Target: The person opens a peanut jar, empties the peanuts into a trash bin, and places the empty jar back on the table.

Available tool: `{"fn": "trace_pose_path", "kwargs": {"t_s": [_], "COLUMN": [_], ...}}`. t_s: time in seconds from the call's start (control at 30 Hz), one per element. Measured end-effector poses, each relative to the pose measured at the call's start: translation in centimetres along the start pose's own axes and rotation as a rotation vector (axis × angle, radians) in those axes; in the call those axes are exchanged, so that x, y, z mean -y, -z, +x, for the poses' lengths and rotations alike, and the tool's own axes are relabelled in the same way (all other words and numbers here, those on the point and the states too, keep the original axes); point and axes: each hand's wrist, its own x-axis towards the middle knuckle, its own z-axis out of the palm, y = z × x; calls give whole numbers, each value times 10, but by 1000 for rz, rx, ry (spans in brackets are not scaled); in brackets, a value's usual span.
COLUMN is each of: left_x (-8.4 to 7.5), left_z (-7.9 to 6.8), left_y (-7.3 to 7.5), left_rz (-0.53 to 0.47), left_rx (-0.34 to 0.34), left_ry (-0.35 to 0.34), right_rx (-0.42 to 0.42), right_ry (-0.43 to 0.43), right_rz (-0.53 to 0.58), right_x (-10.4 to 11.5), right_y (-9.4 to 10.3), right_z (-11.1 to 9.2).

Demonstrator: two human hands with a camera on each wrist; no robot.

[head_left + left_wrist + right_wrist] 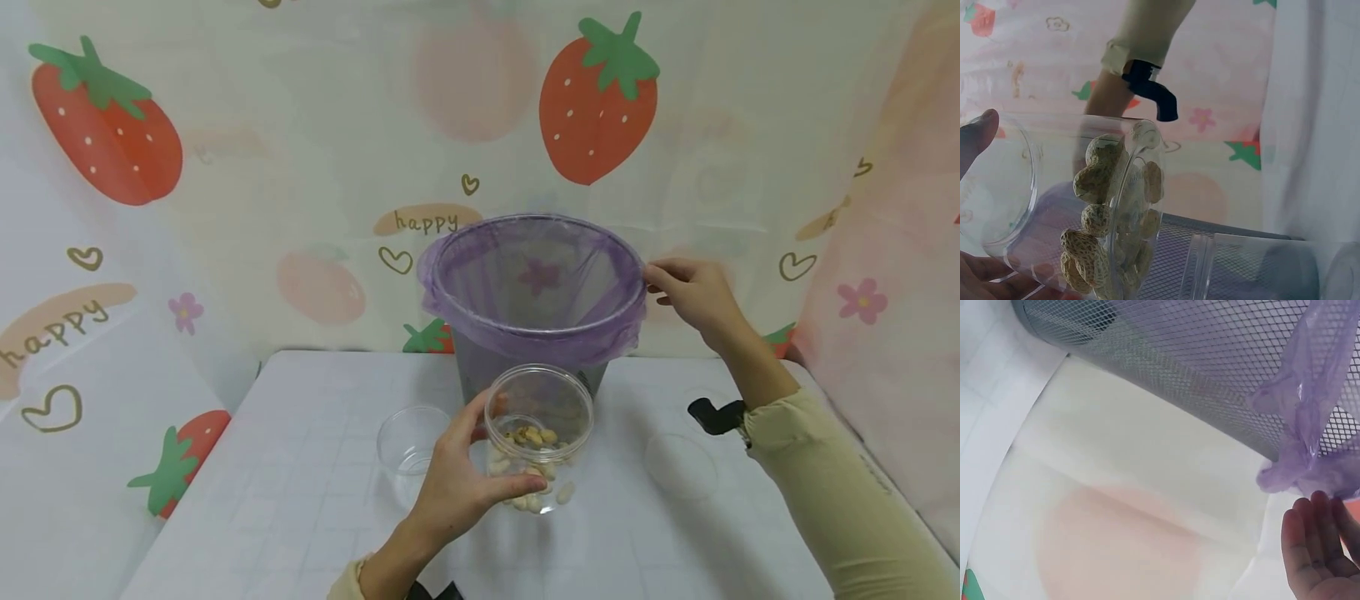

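Note:
My left hand (pixel 465 475) grips a clear plastic jar (pixel 577 400), its thumb across the near side. Several peanuts in their shells (pixel 1094 256) lie at the bottom of the jar. The jar's mouth is uncovered, and it stands out in front of the grey mesh wastebasket (pixel 1166 381). A purple trash bag (pixel 525 333) lines the wastebasket and folds out over its rim. At the rim's right side my right hand (pixel 693 292) pinches the bag's edge between thumb and fingers; in the right wrist view its fingertips (pixel 1319 499) meet the bag.
Left of the jar, a second clear plastic container (pixel 397 442) stands on the white table (pixel 300 500). A clear round lid (pixel 681 467) lies on the table at the right. Behind the wastebasket hangs a strawberry-print cloth (pixel 337 150).

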Motion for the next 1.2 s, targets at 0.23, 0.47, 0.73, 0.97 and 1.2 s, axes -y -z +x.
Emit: {"fn": "trace_pose_path", "kwargs": {"t_s": [0.23, 0.47, 0.73, 0.97, 1.2], "left_x": [1, 0, 0, -1, 0], "left_z": [-1, -1, -1, -2, -1], "left_y": [0, -1, -1, 0, 2], "left_rz": [-5, -2, 19, 16, 37], "left_rx": [2, 8, 6, 1, 0], "left_ry": [8, 28, 8, 6, -21], "right_rx": [-1, -14, -13, -22, -16], "right_ry": [-14, -40, -62, -58, -65], "right_rz": [24, 125, 194, 209, 196], "right_x": [0, 2, 0, -4, -1], "right_y": [-6, -9, -12, -14, -13], "right_z": [2, 2, 2, 2, 1]}}
